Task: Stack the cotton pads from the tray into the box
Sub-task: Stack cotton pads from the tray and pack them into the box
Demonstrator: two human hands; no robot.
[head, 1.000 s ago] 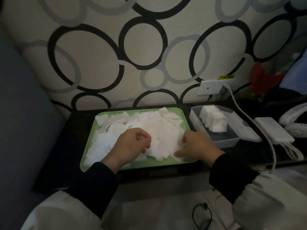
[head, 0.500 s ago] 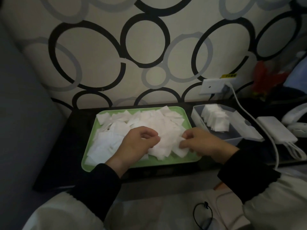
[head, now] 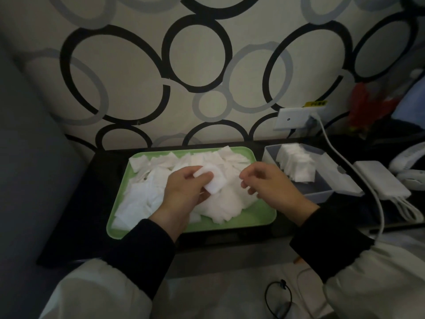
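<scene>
Cotton pads (head: 142, 196) lie in tray (head: 253, 217) and box (head: 317, 192); left hand (head: 184, 192) pinches one, right hand (head: 269, 183) loosely curled.

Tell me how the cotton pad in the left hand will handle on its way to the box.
Probably floppy: the cotton pad curves where the left hand grips it. Likely very light and easily shifted, since loose pads lie jumbled on the tray. It should settle flat, like the pile in the box.

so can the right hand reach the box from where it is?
Probably yes: the box sits open-topped just beside the right hand, nothing between them. The left hand holds a pad, though.
</scene>
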